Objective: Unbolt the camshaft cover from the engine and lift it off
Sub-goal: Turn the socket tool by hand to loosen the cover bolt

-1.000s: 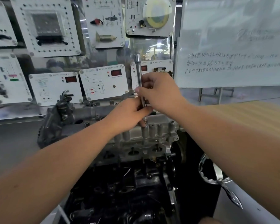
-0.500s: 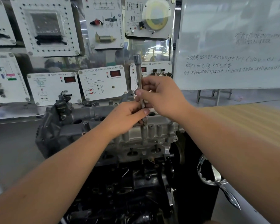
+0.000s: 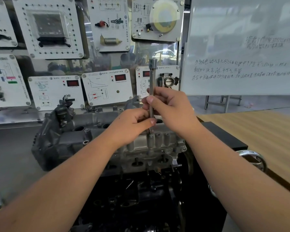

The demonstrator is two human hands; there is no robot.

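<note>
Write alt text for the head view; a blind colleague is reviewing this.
Both hands hold an upright metal extension bar on a bolt of the camshaft cover: right hand above, left hand below. Instrument panels and a whiteboard stand behind.

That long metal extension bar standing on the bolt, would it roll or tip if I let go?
Probably tips: the extension bar stands upright, slim, on a small bolt, steadied by the left hand and right hand. Round and smooth, it would likely roll. Looks rigid.
</note>
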